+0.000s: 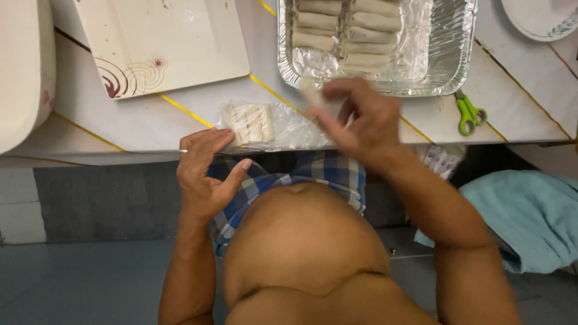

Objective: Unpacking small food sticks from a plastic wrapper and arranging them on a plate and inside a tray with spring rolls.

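Note:
My left hand [205, 168] rests at the table's near edge with its fingers apart, fingertips touching a clear plastic packet of pale wrappers [253, 123]. My right hand [361, 117] is blurred above the table edge, its fingers pinched on a pale rolled wrapper [312, 93] just in front of the foil tray [448, 66]. Inside the tray lie two rows of pale rolls [346, 30] on clear film.
A square cream plate with a swirl pattern [162, 42] sits at the left back. Green-handled scissors [468, 113] lie right of the tray. A round plate [542, 18] is at the far right corner. A teal cloth [524, 210] lies below the table on the right.

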